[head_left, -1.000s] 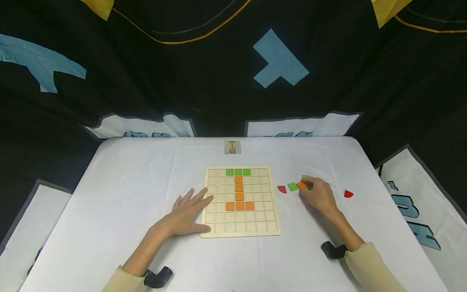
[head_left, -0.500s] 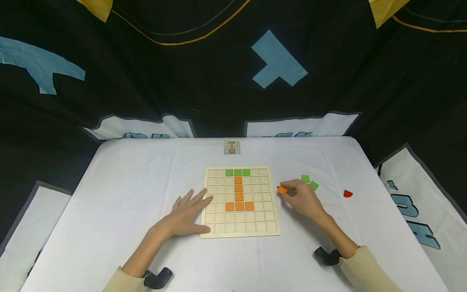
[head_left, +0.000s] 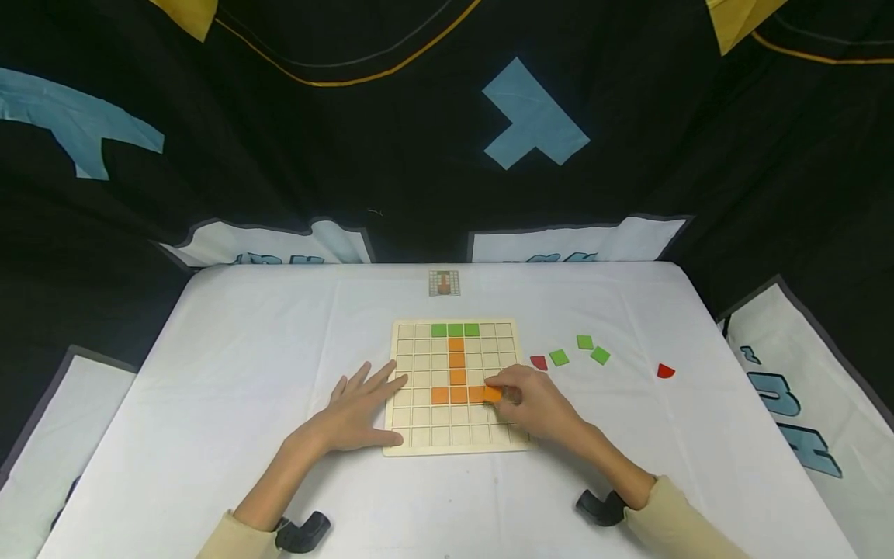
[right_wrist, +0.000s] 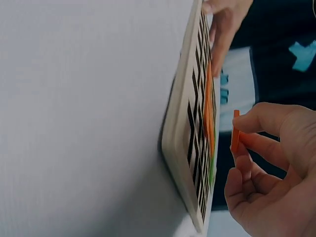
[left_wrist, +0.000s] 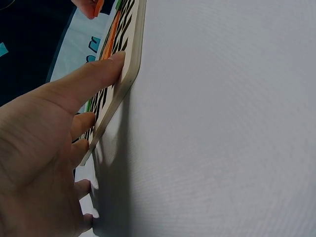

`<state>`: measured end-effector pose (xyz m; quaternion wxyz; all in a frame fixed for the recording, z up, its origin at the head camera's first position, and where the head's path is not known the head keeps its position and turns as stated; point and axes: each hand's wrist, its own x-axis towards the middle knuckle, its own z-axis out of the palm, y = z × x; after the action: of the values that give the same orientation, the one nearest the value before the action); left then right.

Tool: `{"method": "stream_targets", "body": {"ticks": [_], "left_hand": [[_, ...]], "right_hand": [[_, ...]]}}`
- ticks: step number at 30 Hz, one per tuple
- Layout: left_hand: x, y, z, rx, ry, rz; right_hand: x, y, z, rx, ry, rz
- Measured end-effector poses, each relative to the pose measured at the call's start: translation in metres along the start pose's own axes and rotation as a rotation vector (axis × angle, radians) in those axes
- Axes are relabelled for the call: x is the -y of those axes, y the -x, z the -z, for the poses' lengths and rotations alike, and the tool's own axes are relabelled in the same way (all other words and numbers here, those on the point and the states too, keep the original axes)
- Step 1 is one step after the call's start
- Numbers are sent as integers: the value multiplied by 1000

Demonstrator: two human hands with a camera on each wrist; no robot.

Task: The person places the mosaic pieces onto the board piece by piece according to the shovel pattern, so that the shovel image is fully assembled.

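Note:
My right hand [head_left: 538,400] pinches an orange square tile [right_wrist: 235,131] between thumb and fingers. In the right wrist view the tile is held on edge, a little above the wooden grid board [right_wrist: 175,128]. From the head view it overlaps the right end of the row of orange tiles [head_left: 458,395]. More orange tiles run up from that row to three green tiles [head_left: 455,330] in the board's top row. My left hand [head_left: 356,411] lies spread at the board's left side, with thumb and some fingertips on its edge.
Right of the board lie loose green tiles [head_left: 584,341] and a red rounded piece [head_left: 538,362]. Another red piece [head_left: 666,371] sits farther right. A small picture card [head_left: 444,283] showing a grid pattern lies behind the board on the white table [head_left: 279,334].
My right hand has carried the orange tile left from the loose pieces to over the board, uncovering green tiles and a red piece. The left hand stays where it was.

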<state>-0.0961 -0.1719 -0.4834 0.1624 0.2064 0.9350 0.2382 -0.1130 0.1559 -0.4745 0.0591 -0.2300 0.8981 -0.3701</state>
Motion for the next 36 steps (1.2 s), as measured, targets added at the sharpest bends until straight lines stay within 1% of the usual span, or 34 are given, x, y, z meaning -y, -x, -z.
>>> {"method": "stream_targets", "body": {"ticks": [6,10,14,18,24,27,31,36], "left_hand": [[0,0,-1,-2,-4,2],[1,0,-1,-3,-6,1],[1,0,-1,-1,-7,7],[1,0,0,-2,-7,5],[1,-1,0,1,-5,-3],[1,-1,0,2,-3,-1],[2,-1,0,1,-4,0],[2,-1,-2,-3,-7,0]], "right_hand": [[9,-1,-14,66,-5,46],[14,-3,-21,88,-3,86],[17,-6,-26,105,15,125],[18,-7,-31,128,62,146],[17,-8,-35,109,127,202],[17,-8,-36,102,133,202],[18,-9,-36,112,143,188],[20,-11,-36,116,157,200]]}}
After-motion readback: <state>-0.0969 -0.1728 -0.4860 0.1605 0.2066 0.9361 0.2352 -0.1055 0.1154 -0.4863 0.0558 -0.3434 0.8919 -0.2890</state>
